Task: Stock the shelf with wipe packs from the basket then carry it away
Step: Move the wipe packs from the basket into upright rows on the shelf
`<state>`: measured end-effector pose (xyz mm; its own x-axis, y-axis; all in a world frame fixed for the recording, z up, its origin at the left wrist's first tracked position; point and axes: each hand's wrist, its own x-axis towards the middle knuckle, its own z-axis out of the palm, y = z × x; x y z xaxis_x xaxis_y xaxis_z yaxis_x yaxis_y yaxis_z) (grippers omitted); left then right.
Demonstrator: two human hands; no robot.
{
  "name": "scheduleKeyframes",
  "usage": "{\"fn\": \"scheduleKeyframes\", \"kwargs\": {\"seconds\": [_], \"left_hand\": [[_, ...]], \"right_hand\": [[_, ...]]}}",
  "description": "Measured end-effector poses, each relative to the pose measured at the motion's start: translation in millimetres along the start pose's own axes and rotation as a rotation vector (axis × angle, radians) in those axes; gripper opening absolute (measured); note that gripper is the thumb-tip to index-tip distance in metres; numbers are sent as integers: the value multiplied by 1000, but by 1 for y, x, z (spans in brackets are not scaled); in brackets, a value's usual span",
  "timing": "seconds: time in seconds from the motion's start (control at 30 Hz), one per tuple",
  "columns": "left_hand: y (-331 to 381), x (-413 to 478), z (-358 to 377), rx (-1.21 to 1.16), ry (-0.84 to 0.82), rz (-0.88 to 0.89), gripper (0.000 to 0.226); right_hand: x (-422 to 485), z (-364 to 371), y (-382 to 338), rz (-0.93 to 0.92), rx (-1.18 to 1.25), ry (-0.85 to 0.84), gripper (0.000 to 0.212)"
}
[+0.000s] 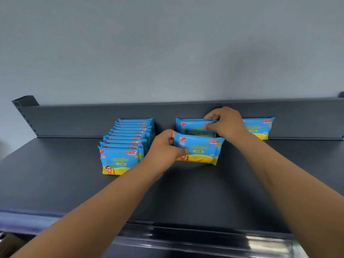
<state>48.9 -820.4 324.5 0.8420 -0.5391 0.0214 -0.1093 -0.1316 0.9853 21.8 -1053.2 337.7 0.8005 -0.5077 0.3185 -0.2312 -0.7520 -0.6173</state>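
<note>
A dark grey shelf (pixel 55 183) carries blue-and-yellow wipe packs. On the left stands a row of several upright packs (pixel 128 144), front to back. My left hand (pixel 165 149) grips the left end of an upright pack (pixel 201 149) in the middle of the shelf. Behind it, my right hand (pixel 225 123) pinches the top of another upright pack (pixel 191 127) near the back panel. A further pack (pixel 258 127) leans against the back panel to the right, partly hidden by my right wrist. The basket is not in view.
The shelf's low back panel (pixel 93 120) runs the full width, with a slotted upright post (pixel 24 107) at the left. A glossy price rail (pixel 204 237) lines the front edge. A plain grey wall (pixel 167 43) rises behind.
</note>
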Motion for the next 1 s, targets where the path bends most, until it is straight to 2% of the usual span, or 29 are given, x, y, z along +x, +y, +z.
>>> {"fn": "scheduleKeyframes", "kwargs": {"seconds": [0.07,0.13,0.23,0.37,0.53,0.67,0.8,0.87,1.0], "left_hand": [[-3,10,10,-46,39,-4,30],[-7,22,19,-93,95,-30,29],[-16,41,29,-89,170,-56,23],[-23,57,37,-47,250,-56,19],[-32,67,35,48,360,-19,20],[-35,71,32,24,369,-33,27],[-36,74,32,11,357,-22,49],[-36,76,31,34,350,-10,45],[-37,79,29,4,364,-46,38]], "right_hand": [[-3,-5,2,29,164,-21,29],[-7,-10,5,60,284,-15,20],[-14,-16,9,111,307,54,7],[-22,-16,13,212,342,78,23],[-25,-15,11,224,516,-15,33],[-25,-14,8,173,398,-18,33],[-26,-5,12,170,212,-4,20],[-26,1,15,181,198,9,12],[-25,9,19,234,310,6,12]]}}
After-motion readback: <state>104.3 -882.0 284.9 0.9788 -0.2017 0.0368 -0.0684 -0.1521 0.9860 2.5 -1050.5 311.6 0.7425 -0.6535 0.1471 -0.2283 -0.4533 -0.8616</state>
